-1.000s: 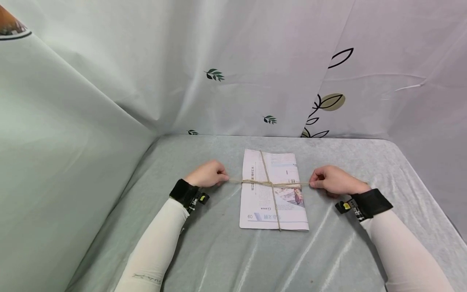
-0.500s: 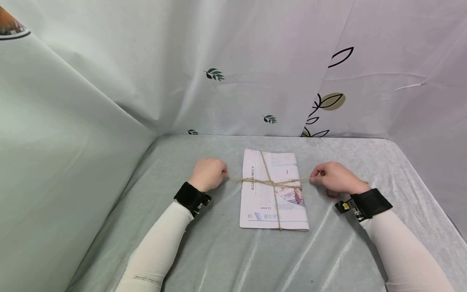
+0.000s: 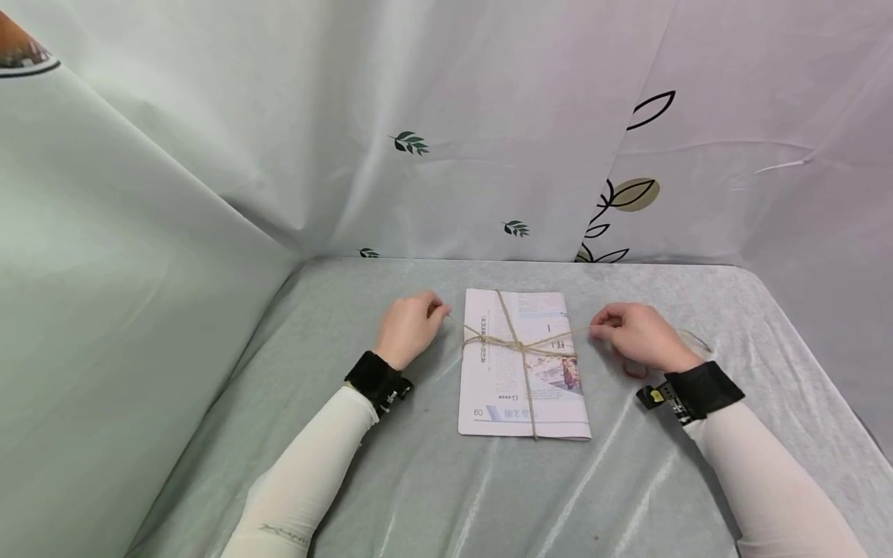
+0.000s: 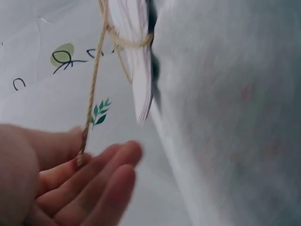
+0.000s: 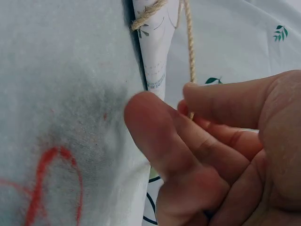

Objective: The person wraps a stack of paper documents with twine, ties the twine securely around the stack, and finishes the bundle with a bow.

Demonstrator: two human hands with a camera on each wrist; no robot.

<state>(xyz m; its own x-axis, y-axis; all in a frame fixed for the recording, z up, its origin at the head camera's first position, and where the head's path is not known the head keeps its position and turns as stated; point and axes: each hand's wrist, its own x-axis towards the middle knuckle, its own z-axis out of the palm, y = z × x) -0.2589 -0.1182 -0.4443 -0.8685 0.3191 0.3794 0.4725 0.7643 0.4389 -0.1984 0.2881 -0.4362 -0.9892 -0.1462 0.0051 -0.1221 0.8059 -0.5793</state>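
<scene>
A folded newspaper bundle (image 3: 498, 399) lies on the table, wrapped lengthwise and crosswise with jute twine (image 3: 522, 348) that meets in a crossing near its middle. My left hand (image 3: 412, 329), off the bundle's left side, pinches one strand between thumb and forefinger; in the left wrist view that strand (image 4: 94, 80) runs taut up to the bundle. To the right of the paper, my right hand (image 3: 642, 337) pinches the opposite strand (image 5: 190, 42), its other fingers loosely bent. Both strands slant up from the crossing, above the crosswise wrap. A loose twine end (image 3: 698, 339) shows behind the right wrist.
A grey-white cloth (image 3: 432, 496) covers the table, creased in front of the bundle. Pale curtains with leaf prints (image 3: 410, 142) hang behind and to the sides. Red marks (image 5: 40, 183) show on the cloth in the right wrist view.
Both hands have moved slightly up and away from me, the left also a little inward. The held strands now rise at an angle from the crossing, instead of lying along the crosswise wrap.
</scene>
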